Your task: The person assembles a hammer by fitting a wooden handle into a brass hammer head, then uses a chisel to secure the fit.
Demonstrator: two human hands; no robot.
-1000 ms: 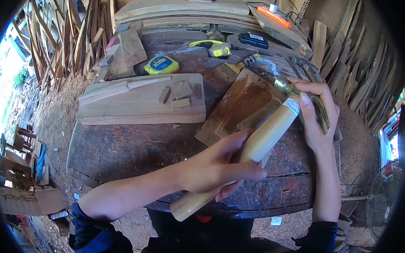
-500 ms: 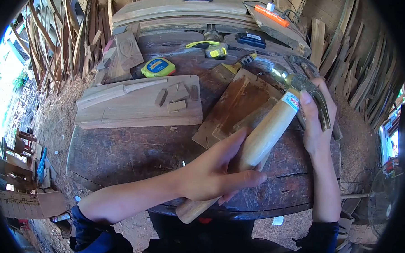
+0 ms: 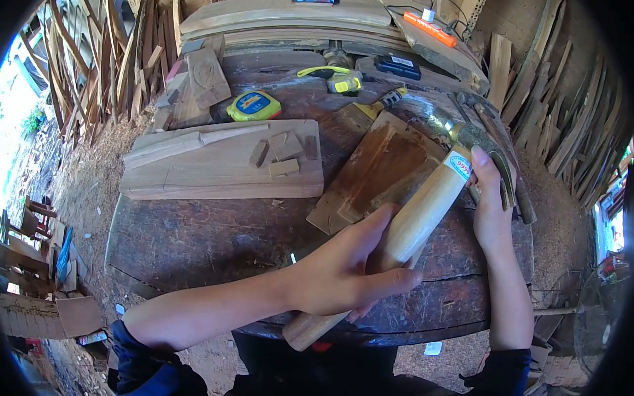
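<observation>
A claw hammer (image 3: 430,203) with a thick pale wooden handle slants over the near right of the workbench. My left hand (image 3: 349,267) is closed round the lower part of that handle, and the butt end sticks out below it. At the upper end my right hand (image 3: 488,188) grips the hammer by its metal head, thumb pressed beside the blue-and-white sticker. The curved claw points down past the right hand, whose other fingers are mostly hidden behind the head. Beneath the hammer lies a brown board (image 3: 375,169) on the bench.
On the scarred workbench (image 3: 188,235) a thick plank (image 3: 222,176) carries small wood blocks (image 3: 285,146). Beyond are a tape measure (image 3: 254,106), a paintbrush (image 3: 370,112), a yellow-strapped item (image 3: 345,81) and a black case (image 3: 398,66). An orange power strip (image 3: 429,29) lies at the back right.
The view has shifted slightly, so the bench items appear a little further right. Both hands keep their hold on the hammer; fewer right-hand fingers show behind its head.
</observation>
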